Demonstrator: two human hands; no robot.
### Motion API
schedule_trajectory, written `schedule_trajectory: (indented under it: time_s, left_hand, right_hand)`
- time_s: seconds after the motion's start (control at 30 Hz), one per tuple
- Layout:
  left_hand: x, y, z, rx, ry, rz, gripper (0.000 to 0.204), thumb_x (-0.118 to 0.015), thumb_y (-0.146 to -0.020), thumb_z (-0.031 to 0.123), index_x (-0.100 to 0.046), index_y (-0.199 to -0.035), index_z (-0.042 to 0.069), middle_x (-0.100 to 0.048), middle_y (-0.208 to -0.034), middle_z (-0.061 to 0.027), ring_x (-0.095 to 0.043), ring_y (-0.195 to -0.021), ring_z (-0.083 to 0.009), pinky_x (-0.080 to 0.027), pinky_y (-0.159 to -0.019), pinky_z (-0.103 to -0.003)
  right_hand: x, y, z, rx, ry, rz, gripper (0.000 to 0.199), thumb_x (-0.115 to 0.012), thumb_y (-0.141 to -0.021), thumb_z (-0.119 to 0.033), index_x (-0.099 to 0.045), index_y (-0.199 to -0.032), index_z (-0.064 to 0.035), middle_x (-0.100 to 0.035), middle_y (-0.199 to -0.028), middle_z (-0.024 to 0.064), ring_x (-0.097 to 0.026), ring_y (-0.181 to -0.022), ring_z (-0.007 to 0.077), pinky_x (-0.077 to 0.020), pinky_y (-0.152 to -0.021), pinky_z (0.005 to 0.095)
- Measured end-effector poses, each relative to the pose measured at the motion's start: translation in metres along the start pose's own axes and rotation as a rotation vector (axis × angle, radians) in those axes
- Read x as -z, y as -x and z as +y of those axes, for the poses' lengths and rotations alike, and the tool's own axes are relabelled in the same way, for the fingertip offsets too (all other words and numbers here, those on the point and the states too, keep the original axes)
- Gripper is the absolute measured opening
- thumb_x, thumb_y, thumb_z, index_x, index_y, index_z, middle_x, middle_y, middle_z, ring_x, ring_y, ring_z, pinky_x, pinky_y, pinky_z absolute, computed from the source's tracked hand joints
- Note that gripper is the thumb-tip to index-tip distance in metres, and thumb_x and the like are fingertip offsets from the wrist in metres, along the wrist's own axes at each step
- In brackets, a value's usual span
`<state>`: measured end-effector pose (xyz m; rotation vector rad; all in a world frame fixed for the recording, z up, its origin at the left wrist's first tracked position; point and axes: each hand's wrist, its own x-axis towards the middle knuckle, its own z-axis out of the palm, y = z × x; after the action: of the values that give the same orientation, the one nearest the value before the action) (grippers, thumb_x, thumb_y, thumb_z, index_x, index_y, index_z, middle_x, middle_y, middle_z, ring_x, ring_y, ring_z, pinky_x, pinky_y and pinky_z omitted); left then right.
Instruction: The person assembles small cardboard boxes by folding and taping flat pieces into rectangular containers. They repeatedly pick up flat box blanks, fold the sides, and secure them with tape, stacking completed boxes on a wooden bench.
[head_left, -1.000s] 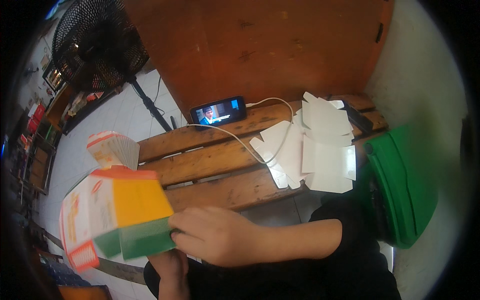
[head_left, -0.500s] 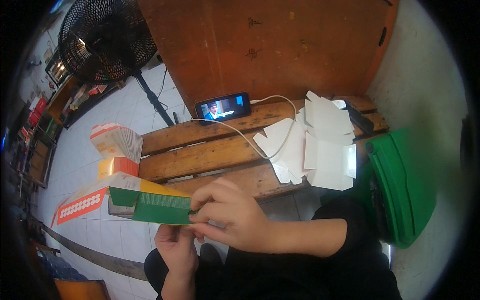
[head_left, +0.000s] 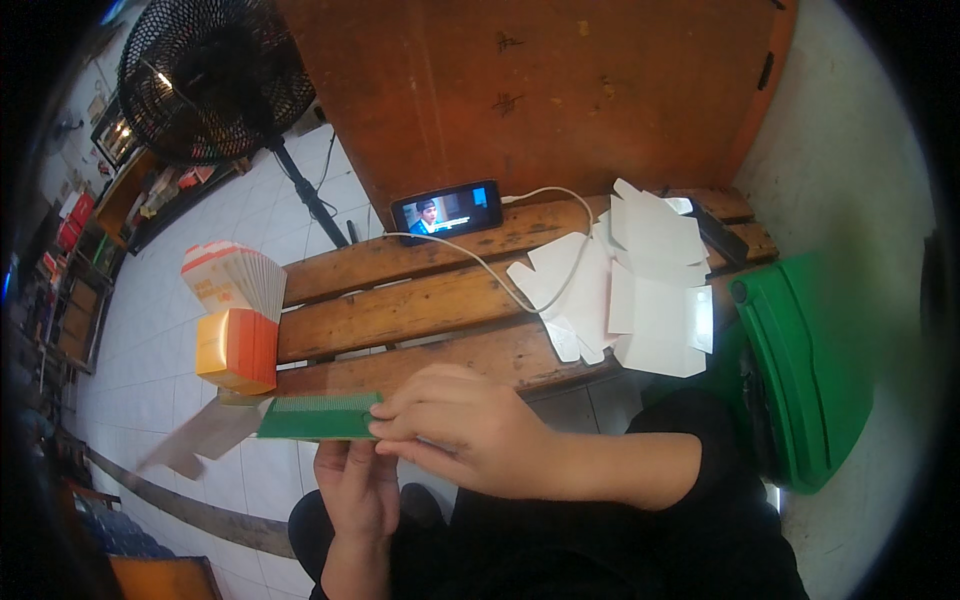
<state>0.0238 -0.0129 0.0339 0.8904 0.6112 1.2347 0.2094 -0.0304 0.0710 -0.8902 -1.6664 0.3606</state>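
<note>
Compared with half a second ago, the wide part of the carton turns over: its pale inner side now shows, blurred, and the orange block of boxes comes into full view, while both hands stay in almost the same place.

At far left stands a black fan. Before it, at the left end of the wooden bench, a spread stack of cartons leans, with the orange block just beside it. Next comes the carton, held in the air before the bench, its green panel nearly level. The left hand touches its lower edge from below; its fingertips are hidden, so I cannot tell if they pinch. The right hand pinches the right end firmly between thumb and fingers.

I judge it thin card: light, stiff along the creases, easily bent at the flaps, perhaps a little slippery. It is best held by the creased edges.

Farther right lie a phone, white opened boxes and a green bin.
</note>
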Motion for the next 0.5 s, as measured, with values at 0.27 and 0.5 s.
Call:
schedule_trajectory:
  time_s: [0.27, 0.5]
  left_hand:
    - [-0.005, -0.002, 0.006, 0.004, 0.013, -0.099, 0.059, -0.056, -0.105, 0.050, -0.053, -0.138, 0.001, -0.061, -0.134, -0.0155, -0.060, -0.125, -0.0281, -0.050, -0.106, -0.043]
    - [-0.004, -0.013, 0.024, -0.067, 0.161, 0.183, 0.060, -0.051, -0.107, 0.053, -0.050, -0.137, 0.002, -0.061, -0.130, -0.0144, -0.060, -0.124, -0.0280, -0.048, -0.107, -0.046]
  right_hand:
    - [0.011, -0.009, -0.004, 0.098, 0.259, -0.044, 0.017, -0.080, -0.085, -0.012, -0.065, -0.086, -0.0050, -0.070, -0.103, 0.0142, -0.070, -0.111, 0.0319, -0.0602, -0.087, 0.0374]
    - [0.016, -0.007, -0.002, 0.472, 0.448, 0.021, 0.013, -0.077, -0.085, -0.010, -0.065, -0.088, -0.0047, -0.073, -0.104, 0.0148, -0.072, -0.113, 0.0326, -0.0634, -0.082, 0.0360]
